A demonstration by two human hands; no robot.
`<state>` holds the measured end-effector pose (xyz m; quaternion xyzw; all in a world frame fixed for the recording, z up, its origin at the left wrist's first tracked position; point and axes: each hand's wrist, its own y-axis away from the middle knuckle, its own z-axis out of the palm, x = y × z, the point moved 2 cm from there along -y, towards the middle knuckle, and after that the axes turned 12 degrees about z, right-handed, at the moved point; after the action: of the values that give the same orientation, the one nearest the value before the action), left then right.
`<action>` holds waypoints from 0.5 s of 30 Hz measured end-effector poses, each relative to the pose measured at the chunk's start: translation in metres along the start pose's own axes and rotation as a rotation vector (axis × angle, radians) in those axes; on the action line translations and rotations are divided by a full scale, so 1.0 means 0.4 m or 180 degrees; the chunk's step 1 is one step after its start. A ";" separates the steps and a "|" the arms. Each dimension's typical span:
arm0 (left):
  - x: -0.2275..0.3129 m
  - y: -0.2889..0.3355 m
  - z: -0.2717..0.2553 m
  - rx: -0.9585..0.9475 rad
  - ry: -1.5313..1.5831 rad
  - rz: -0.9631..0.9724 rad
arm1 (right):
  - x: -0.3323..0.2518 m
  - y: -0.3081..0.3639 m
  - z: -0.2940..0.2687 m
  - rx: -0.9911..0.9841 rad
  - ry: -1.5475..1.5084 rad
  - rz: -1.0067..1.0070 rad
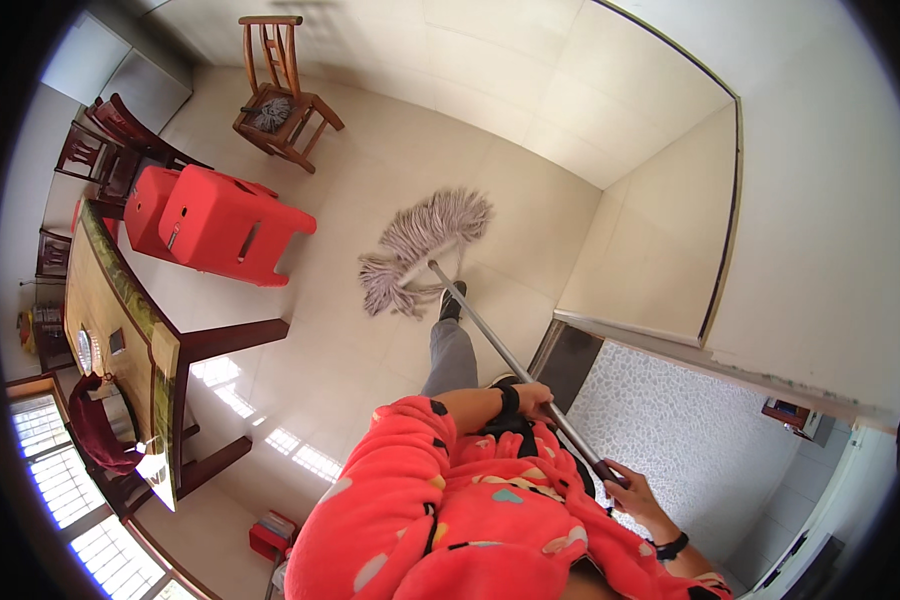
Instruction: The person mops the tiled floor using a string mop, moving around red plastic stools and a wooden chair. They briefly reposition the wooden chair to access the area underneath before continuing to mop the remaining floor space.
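Observation:
A mop [432, 228] with grey-mauve string strands lies spread on the pale tiled floor, just ahead of my foot. Its metal pole [490, 342] slants back toward my body on the right. Partway up that pole, my left hand [534, 399] is wrapped round it, with a black band on the wrist. Near the dark grip at the top end, my right hand [630, 494] has its fingers closed on the pole, also with a dark band at the wrist. Both forearms come out of red patterned sleeves.
Red plastic stools [232, 225] stand left of the mop, beside a wooden table [120, 290]. A wooden chair [288, 112] holding a grey stringy bundle [272, 115] is near the far wall. At right, a wall corner [602, 190] and a doorway to a pebble-patterned floor [660, 420].

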<state>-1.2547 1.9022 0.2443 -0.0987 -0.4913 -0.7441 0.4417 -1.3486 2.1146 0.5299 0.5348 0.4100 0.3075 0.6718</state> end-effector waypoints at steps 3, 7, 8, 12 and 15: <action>0.028 0.008 -0.202 -0.0317 -0.2327 0.1885 | -0.093 -0.113 0.085 -0.0099 0.0065 -0.0327; 0.132 0.009 -0.504 0.1031 -0.0594 0.1723 | -0.349 -0.288 0.228 -0.0367 0.0103 -0.0630; 0.164 0.024 -0.585 0.1711 0.0882 0.0799 | -0.423 -0.331 0.273 -0.0449 0.0209 -0.0709; 0.390 0.117 -0.875 0.3090 0.0185 0.0592 | -0.677 -0.474 0.485 -0.0865 0.0160 -0.0776; 0.482 0.173 -1.022 0.3994 -0.0867 0.0323 | -0.781 -0.529 0.602 -0.1113 0.0358 -0.1072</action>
<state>-1.1993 1.4508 0.1976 0.0617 -0.8796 -0.2743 0.3839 -1.2904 1.6857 0.4162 0.3166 0.4707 0.2868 0.7720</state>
